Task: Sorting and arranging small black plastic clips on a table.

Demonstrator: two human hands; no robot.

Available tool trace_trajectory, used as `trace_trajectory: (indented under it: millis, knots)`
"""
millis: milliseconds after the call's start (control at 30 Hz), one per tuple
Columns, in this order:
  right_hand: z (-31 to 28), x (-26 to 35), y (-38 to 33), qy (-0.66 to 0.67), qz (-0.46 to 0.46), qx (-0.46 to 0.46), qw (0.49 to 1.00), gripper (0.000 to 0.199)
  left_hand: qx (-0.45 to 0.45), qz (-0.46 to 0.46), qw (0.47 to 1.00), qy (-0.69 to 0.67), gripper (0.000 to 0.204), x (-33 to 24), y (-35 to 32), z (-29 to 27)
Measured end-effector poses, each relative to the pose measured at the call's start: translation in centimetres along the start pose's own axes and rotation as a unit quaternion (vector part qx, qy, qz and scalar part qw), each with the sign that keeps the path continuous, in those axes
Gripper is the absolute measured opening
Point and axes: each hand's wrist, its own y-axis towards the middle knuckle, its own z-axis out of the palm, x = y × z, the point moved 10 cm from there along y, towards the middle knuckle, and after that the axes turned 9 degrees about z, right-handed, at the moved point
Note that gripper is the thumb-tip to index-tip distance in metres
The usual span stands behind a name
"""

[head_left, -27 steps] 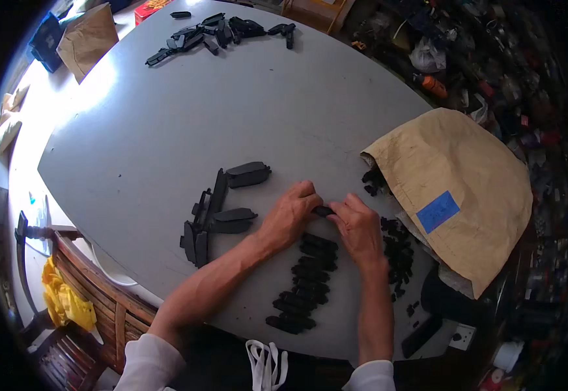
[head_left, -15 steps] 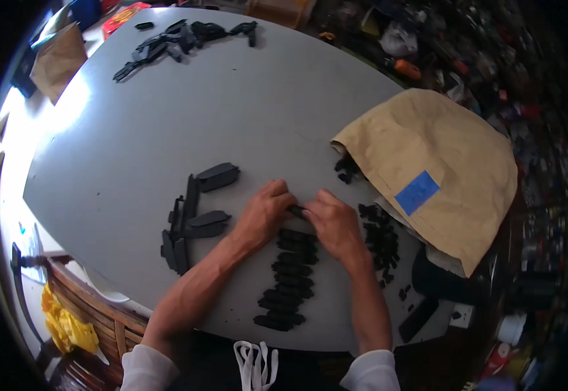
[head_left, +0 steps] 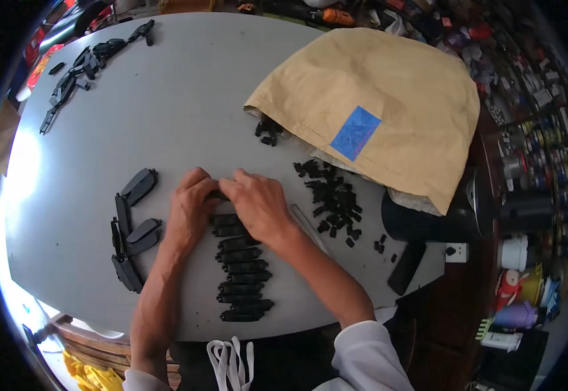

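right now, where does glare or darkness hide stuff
Head view: white glare washes out the table's left edge; head view: black fills the corners; head view: the black part between left hand and right hand shows dark, little detail readable.

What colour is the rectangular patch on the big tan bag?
The rectangular patch is blue, and it shows best in the head view.

Yellow bag (head_left: 92,376) by a wooden chair (head_left: 95,344), lower left; white socket block (head_left: 457,253) and purple container (head_left: 517,316), right.
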Motion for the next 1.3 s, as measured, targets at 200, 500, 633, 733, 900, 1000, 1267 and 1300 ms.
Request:
trace_trajectory:
  millis: [200,500,633,733,900,1000,1267,1300]
  knots:
    - [-4.7,-4.9,-4.7,0.047,0.092,-0.148,0.984,0.008,0.002,-0.029,0.999,-0.033,0.026,0.7,0.0,-0.1]
    - [-7.5,-12.7,-13.9,-0.051,0.296,-0.081,0.951,0.013,0.023,-0.017,0.999,-0.017,0.030,0.5,0.0,0.2]
    - [-6.3,-13.1,-13.4,-0.136,0.303,-0.010,0.943,0.015,0.025,-0.019,0.999,-0.011,0.030,0.7,-0.1,0.0]
    - [-8.0,-12.1,-12.3,-0.062,0.227,-0.075,0.969,0.016,0.024,-0.035,0.999,-0.019,0.031,1.1,-0.5,0.1]
    - [-7.9,-7.8,-8.0,0.305,0.171,-0.057,0.935,0.021,0.007,-0.061,0.994,-0.085,0.030,1.0,-0.2,-0.2]
    - [-5.2,-5.0,-3.7,0.348,0.160,-0.003,0.924,0.024,-0.027,-0.070,0.994,-0.074,0.028,1.5,-0.7,-1.1]
    - [1.6,-2.8,0.3,0.365,0.256,0.072,0.892,0.005,-0.033,-0.042,0.995,-0.079,0.021,1.7,-0.9,-0.8]
    - [1.9,-2.7,0.5,0.364,0.256,0.075,0.893,0.005,-0.035,-0.045,0.995,-0.079,0.021,1.8,-0.9,-0.7]
